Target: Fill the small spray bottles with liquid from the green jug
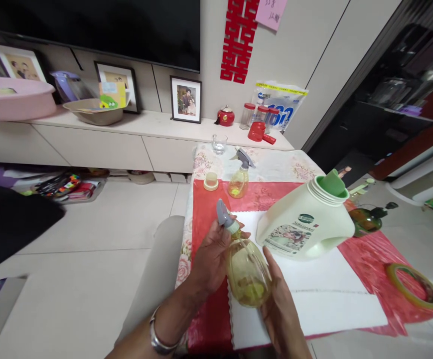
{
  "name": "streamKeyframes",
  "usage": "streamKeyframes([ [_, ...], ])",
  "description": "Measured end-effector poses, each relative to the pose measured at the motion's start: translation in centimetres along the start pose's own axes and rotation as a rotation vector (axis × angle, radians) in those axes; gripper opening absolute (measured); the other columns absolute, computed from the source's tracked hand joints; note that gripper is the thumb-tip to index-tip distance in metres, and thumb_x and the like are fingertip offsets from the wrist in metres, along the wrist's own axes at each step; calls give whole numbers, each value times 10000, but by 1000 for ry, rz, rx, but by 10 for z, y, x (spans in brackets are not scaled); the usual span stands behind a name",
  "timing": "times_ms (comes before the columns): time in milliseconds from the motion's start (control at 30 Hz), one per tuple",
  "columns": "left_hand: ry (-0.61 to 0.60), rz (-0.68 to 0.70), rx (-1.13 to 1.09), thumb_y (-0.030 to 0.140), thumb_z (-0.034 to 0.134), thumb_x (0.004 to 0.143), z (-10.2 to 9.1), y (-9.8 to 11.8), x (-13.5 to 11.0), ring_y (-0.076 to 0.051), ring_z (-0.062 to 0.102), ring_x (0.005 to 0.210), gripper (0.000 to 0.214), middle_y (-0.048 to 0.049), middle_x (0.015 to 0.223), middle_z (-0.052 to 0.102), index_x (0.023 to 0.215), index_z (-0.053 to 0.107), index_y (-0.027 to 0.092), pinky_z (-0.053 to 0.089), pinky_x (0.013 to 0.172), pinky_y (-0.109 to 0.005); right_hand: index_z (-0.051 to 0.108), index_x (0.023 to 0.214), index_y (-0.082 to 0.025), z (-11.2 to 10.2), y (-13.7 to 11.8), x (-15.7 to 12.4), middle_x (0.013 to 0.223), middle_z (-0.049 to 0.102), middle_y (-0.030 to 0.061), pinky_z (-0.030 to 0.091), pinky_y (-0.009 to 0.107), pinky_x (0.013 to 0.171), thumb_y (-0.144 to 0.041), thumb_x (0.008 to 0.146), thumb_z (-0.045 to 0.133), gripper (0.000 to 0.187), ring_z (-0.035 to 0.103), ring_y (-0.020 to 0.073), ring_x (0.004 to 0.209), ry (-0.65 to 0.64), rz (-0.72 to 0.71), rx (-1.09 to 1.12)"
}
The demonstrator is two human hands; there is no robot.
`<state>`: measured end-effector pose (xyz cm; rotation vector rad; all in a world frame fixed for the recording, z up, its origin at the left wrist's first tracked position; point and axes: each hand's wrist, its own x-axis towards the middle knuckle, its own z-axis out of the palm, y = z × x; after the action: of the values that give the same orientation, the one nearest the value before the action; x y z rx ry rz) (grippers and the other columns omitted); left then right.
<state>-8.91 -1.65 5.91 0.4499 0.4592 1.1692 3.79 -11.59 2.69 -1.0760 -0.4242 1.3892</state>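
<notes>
A yellowish see-through spray bottle (248, 276) with a grey trigger head is held tilted over the table's near edge. My left hand (211, 257) wraps round its neck, just under the grey head. Against the bottle's lower right side lies my right hand (279, 304), its fingers curled round the body. Right behind stands a large pale green detergent jug (302, 219), its mouth uncapped with a green piece sticking out. Farther back, a second spray bottle (238, 183) stands upright beside a cream cap (211, 181).
A white sheet (324, 309) lies on the red-covered table, with a roll of tape (414, 286) at the right. Behind the jug is a dark amber bottle (365, 222). A glass cup (219, 143) and a red scoop (257, 131) sit toward the back.
</notes>
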Motion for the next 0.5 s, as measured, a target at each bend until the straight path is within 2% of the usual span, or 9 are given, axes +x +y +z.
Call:
streamKeyframes([
  [67, 42, -2, -21, 345, 863, 761, 1, -2, 1, -187, 721, 884, 396, -23, 1042, 704, 1068, 651, 213, 552, 817, -319, 398, 1534, -312, 4, 2, -2, 1560, 409, 99, 529, 384, 997, -632, 728, 812, 961, 513, 295, 1337, 27, -131, -28],
  [133, 60, 10, -39, 354, 865, 758, 2, -5, 1, -176, 720, 877, 378, -17, 1027, 703, 1026, 640, 211, 553, 790, -296, 439, 1504, -315, 5, 6, -6, 1575, 391, 76, 470, 408, 1087, -654, 763, 769, 879, 451, 298, 1400, 45, -189, -34],
  [300, 77, 67, -63, 349, 869, 752, 5, -11, 4, -138, 698, 830, 347, 5, 954, 705, 971, 638, 212, 541, 787, -268, 358, 1558, -345, 6, 18, -10, 1597, 348, 97, 478, 492, 1075, -663, 861, 652, 820, 445, 323, 1409, 130, -278, -16],
  [400, 66, 74, -52, 348, 854, 767, 6, -16, 5, -136, 686, 837, 349, -12, 972, 716, 1025, 669, 204, 529, 802, -268, 246, 1608, -333, 5, 22, -5, 1567, 386, 132, 497, 500, 1045, -678, 912, 554, 835, 489, 309, 1372, 191, -313, -90],
  [500, 57, 33, -60, 352, 860, 749, 6, -20, 5, -160, 694, 879, 379, -36, 989, 732, 1048, 699, 184, 531, 827, -284, 208, 1612, -312, 4, 23, 0, 1544, 408, 145, 508, 492, 1021, -662, 950, 472, 795, 514, 298, 1345, 243, -345, -121],
])
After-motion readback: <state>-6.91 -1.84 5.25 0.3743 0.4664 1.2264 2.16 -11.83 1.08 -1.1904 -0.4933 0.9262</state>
